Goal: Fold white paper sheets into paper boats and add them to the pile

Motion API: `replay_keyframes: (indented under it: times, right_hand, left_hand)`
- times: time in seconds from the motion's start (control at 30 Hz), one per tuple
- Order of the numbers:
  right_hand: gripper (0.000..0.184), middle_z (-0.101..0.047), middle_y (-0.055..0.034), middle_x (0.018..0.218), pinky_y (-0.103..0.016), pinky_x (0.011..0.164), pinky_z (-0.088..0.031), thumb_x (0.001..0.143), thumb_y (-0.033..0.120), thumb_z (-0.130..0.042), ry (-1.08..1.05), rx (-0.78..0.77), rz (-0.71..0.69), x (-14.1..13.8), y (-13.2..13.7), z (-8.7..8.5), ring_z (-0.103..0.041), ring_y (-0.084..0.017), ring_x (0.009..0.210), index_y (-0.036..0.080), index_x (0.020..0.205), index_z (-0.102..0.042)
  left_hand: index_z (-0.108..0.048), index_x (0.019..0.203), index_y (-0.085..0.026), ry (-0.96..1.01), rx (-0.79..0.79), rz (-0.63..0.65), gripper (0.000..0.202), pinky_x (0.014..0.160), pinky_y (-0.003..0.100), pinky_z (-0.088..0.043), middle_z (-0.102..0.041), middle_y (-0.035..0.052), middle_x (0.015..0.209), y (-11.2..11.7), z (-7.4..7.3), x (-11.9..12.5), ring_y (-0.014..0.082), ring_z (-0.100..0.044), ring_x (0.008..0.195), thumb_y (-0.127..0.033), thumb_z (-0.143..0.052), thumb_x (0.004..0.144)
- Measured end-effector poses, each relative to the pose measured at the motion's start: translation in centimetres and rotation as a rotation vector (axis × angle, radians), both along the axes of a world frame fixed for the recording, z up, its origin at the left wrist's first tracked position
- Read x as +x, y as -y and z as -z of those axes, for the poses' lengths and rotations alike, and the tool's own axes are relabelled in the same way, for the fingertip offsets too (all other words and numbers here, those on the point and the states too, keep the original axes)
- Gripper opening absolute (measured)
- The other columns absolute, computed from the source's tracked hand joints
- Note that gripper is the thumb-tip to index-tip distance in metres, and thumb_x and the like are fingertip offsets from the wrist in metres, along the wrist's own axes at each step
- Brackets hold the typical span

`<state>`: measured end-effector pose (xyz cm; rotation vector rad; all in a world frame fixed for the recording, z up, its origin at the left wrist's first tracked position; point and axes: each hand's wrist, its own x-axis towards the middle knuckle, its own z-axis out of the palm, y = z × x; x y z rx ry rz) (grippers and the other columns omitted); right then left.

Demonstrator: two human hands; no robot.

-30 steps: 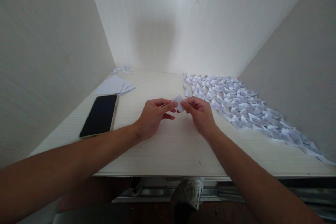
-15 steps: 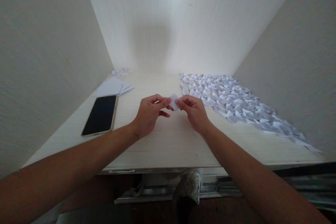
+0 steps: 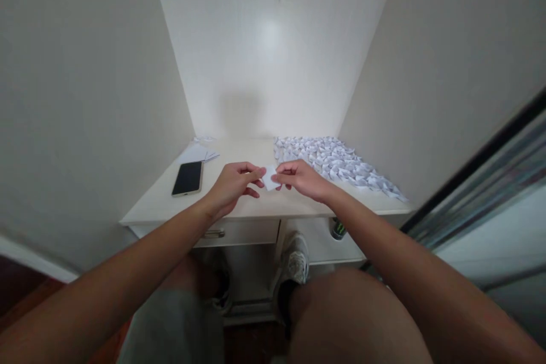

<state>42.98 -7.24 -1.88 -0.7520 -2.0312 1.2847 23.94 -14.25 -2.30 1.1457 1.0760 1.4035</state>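
Observation:
A small white piece of paper is stretched between my two hands, above the front part of the white tabletop. My left hand pinches its left edge between thumb and finger, the lower fingers loosely curled. On the other side, my right hand pinches the right edge. Whether the paper has folds in it, I cannot tell. Many small folded paper pieces lie spread over the table's right side, beyond my right hand.
A phone lies face up on the left, with flat white paper sheets behind it. Walls enclose the table on three sides. Below are a drawer, a dark can on a shelf and a shoe.
My view has pulled back and tilted, so the table looks smaller and the drawer, can and legs show. Both hands still hold the paper, which appears slightly turned.

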Motion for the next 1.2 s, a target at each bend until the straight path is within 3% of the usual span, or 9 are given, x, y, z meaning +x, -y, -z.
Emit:
replay_keyframes:
  times: [0.07,0.17,0.3,0.43,0.57,0.67,0.87,1.2]
  right_hand:
    - [0.028,-0.064,0.0014,0.062,-0.026,0.053,-0.036,0.075,0.044,-0.08,-0.028,0.076,0.028,0.8,2.1,-2.1,-0.051,-0.011,0.057,0.018,0.069,-0.071]
    - [0.028,-0.061,0.0023,0.062,-0.027,0.056,-0.035,0.074,0.043,-0.079,-0.067,0.166,0.084,1.4,5.4,-4.0,-0.048,-0.011,0.057,0.018,0.067,-0.068]
    - [0.029,-0.059,0.0024,0.062,-0.028,0.057,-0.035,0.076,0.043,-0.078,-0.125,0.214,0.141,2.3,8.9,-4.7,-0.045,-0.011,0.058,0.018,0.066,-0.067]
    - [0.032,-0.059,0.0017,0.065,-0.029,0.063,-0.042,0.075,0.047,-0.08,-0.188,0.223,0.178,3.1,10.3,-4.6,-0.049,-0.013,0.065,0.019,0.066,-0.068]
    - [0.03,-0.06,0.0016,0.066,-0.031,0.067,-0.043,0.072,0.045,-0.081,-0.215,0.179,0.241,3.3,10.1,-4.1,-0.05,-0.013,0.067,0.019,0.065,-0.07]
    - [0.024,-0.063,0.0011,0.068,-0.031,0.068,-0.043,0.069,0.04,-0.082,-0.282,0.115,0.295,3.1,9.1,-3.1,-0.052,-0.014,0.068,0.02,0.065,-0.071]
    - [0.021,-0.067,-0.0003,0.071,-0.031,0.07,-0.043,0.073,0.042,-0.077,-0.327,0.026,0.323,3.3,5.8,-0.8,-0.06,-0.016,0.072,0.021,0.071,-0.073]
    - [0.027,-0.065,-0.0006,0.065,-0.032,0.067,-0.04,0.074,0.045,-0.074,-0.377,-0.068,0.303,3.9,-1.5,3.6,-0.056,-0.016,0.066,0.02,0.066,-0.07]
  left_hand:
    - [-0.071,0.07,-0.013,0.008,0.026,0.01,0.041,0.05,0.023,-0.052,-0.066,0.0058,0.07,2.3,-1.9,0.6,0.0153,-0.064,0.066,-0.044,-0.095,0.059]
    - [-0.068,0.065,-0.014,-0.017,0.128,-0.012,0.036,0.045,0.019,-0.046,-0.065,0.0047,0.065,5.3,-3.9,1.5,0.0135,-0.062,0.061,-0.039,-0.093,0.06]
    - [-0.068,0.069,-0.014,-0.086,0.208,0.015,0.037,0.043,0.019,-0.046,-0.064,0.005,0.068,7.8,-5.1,2.5,0.0142,-0.062,0.063,-0.042,-0.092,0.065]
    - [-0.068,0.074,-0.013,-0.207,0.216,0.13,0.036,0.044,0.02,-0.05,-0.065,0.0059,0.07,8.1,-5.4,3.0,0.0142,-0.063,0.064,-0.043,-0.088,0.075]
    - [-0.066,0.074,-0.012,-0.368,0.223,0.128,0.026,0.042,0.019,-0.048,-0.062,0.0036,0.064,6.7,-5.6,2.9,0.0133,-0.061,0.061,-0.032,-0.079,0.085]
    - [-0.069,0.077,-0.011,-0.457,0.208,0.194,0.02,0.043,0.019,-0.05,-0.064,0.0045,0.068,5.0,-5.6,2.6,0.0137,-0.063,0.065,-0.027,-0.076,0.087]
    - [-0.068,0.078,-0.012,-0.617,0.166,0.22,0.025,0.044,0.021,-0.052,-0.066,0.0041,0.065,1.0,-5.0,3.0,0.0107,-0.059,0.053,-0.032,-0.071,0.091]
    - [-0.059,0.075,-0.015,-0.729,0.095,0.325,0.051,0.041,0.022,-0.049,-0.062,0.0005,0.063,-6.0,-0.4,3.9,0.0102,-0.057,0.043,-0.064,-0.063,0.087]
